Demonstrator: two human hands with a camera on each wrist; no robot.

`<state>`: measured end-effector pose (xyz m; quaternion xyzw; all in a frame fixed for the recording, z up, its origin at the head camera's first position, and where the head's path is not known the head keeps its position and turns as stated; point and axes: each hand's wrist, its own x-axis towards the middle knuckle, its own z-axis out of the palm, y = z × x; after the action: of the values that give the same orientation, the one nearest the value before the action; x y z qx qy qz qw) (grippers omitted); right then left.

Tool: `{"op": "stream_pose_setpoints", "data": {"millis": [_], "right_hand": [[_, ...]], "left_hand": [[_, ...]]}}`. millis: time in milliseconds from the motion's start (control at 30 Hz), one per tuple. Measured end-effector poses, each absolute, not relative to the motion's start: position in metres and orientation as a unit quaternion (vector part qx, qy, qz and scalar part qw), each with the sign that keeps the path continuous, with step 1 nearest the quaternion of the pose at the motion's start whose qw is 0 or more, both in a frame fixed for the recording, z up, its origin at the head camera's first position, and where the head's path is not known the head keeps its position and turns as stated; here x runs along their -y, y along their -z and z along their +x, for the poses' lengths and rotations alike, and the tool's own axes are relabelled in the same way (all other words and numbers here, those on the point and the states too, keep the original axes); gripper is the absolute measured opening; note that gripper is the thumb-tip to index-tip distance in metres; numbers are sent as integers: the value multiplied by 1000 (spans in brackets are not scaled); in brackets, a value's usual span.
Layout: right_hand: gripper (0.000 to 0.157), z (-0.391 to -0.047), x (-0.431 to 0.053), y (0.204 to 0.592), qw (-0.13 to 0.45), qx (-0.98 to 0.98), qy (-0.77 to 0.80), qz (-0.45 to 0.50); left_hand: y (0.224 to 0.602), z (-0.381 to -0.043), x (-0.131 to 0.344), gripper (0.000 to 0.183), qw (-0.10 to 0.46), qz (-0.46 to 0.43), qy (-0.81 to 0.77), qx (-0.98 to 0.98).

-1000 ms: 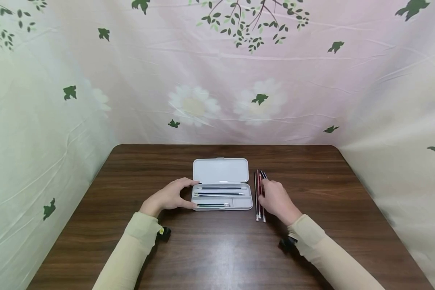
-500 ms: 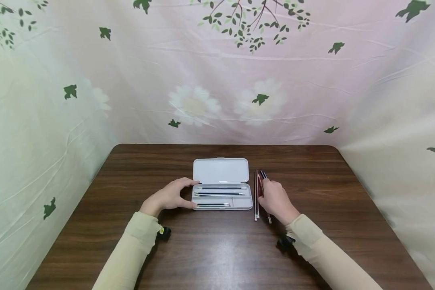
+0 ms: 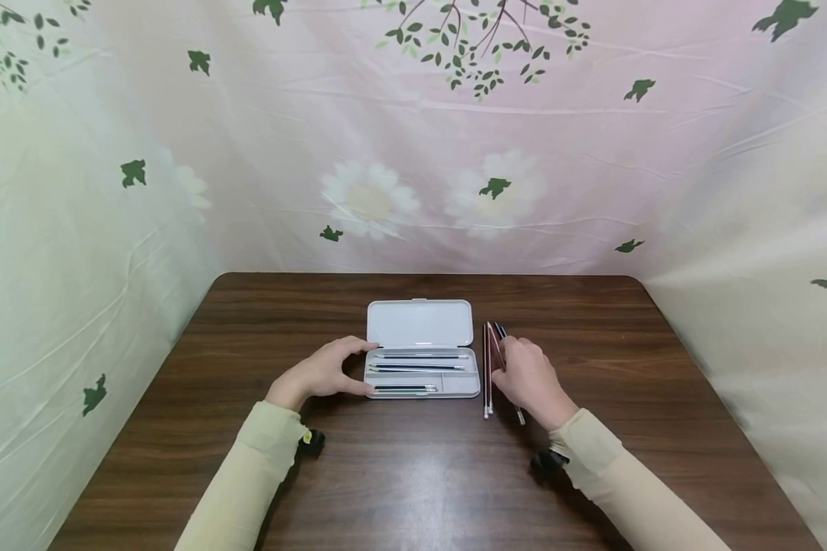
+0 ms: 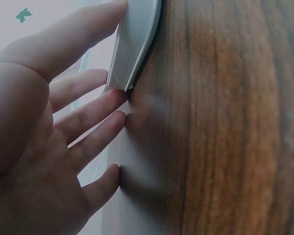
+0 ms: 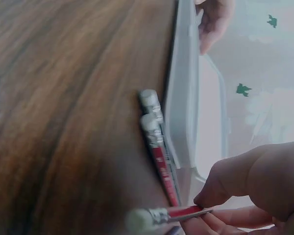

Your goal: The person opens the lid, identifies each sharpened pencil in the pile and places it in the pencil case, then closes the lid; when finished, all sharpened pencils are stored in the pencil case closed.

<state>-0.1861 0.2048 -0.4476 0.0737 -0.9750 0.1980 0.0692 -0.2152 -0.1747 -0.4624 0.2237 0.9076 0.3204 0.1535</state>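
Observation:
A white pencil case [image 3: 460,386] lies with its lid [image 3: 420,323] folded back, several pencils [image 3: 416,367] in its compartments. My left hand [image 3: 322,373] holds the case's left end, thumb at the near corner and index finger by the hinge. In the left wrist view the other fingers [image 4: 95,117] touch the end wall and tabletop. My right hand [image 3: 527,380] pinches a red pencil [image 5: 186,211] between thumb and fingers, its white eraser end sticking out toward me. Beside it, against the case's right side, lie a dark pencil [image 3: 485,375] and another red pencil [image 5: 162,166].
Dark blue pencil ends [image 3: 500,330] show beyond the right hand, the rest hidden under it. Everything rests on a brown wood-grain table [image 3: 413,474]. A printed cloth [image 3: 413,153] hangs behind and at both sides.
The red pencil in my right hand has been drawn apart from the other pencils, its eraser end swinging to the right. The left hand and case stay in place.

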Motion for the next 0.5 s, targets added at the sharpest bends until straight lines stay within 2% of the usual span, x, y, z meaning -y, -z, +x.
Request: {"op": "stream_pose_setpoints", "data": {"millis": [233, 500], "right_hand": [[30, -184, -207, 432, 82, 972, -204, 88], [26, -186, -202, 429, 82, 964, -213, 133]], "left_hand": [[464, -216, 175, 85, 155, 222, -320, -908], [464, -216, 175, 85, 155, 225, -321, -907]]}}
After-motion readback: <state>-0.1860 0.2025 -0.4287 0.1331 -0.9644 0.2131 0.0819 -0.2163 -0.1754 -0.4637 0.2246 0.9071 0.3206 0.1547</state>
